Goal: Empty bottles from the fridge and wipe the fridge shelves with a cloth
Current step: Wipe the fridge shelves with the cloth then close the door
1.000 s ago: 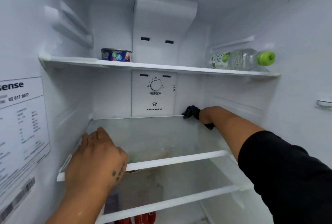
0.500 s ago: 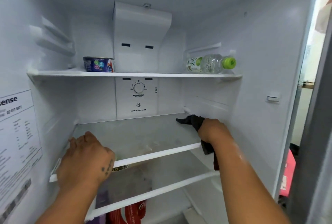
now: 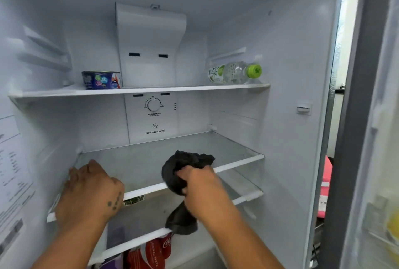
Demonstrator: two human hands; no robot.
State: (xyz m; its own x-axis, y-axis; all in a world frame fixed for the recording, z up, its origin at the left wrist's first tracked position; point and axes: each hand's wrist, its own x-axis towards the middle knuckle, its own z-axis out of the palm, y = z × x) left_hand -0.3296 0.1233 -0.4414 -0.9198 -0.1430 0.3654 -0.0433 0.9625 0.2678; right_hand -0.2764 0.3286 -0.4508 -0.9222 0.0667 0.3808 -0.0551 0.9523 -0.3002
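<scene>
I look into an open fridge. My right hand (image 3: 200, 184) grips a black cloth (image 3: 183, 167) at the front edge of the middle glass shelf (image 3: 233, 152); one end of the cloth hangs down below the shelf. My left hand (image 3: 90, 191) rests flat on the shelf's front left corner, holding nothing. A clear bottle with a green cap (image 3: 235, 72) lies on its side at the right of the top shelf (image 3: 151, 90). The middle shelf carries nothing else and looks smeared.
A blue tin (image 3: 101, 80) stands at the left of the top shelf. Red cola cans (image 3: 155, 251) sit low, under a lower shelf (image 3: 133, 241). The temperature dial (image 3: 153, 105) is on the back wall. The fridge door (image 3: 367, 117) stands open at the right.
My right hand has pulled the cloth from the back right corner of the middle shelf forward to its front edge. The view has drawn back from the fridge. My left hand has stayed put.
</scene>
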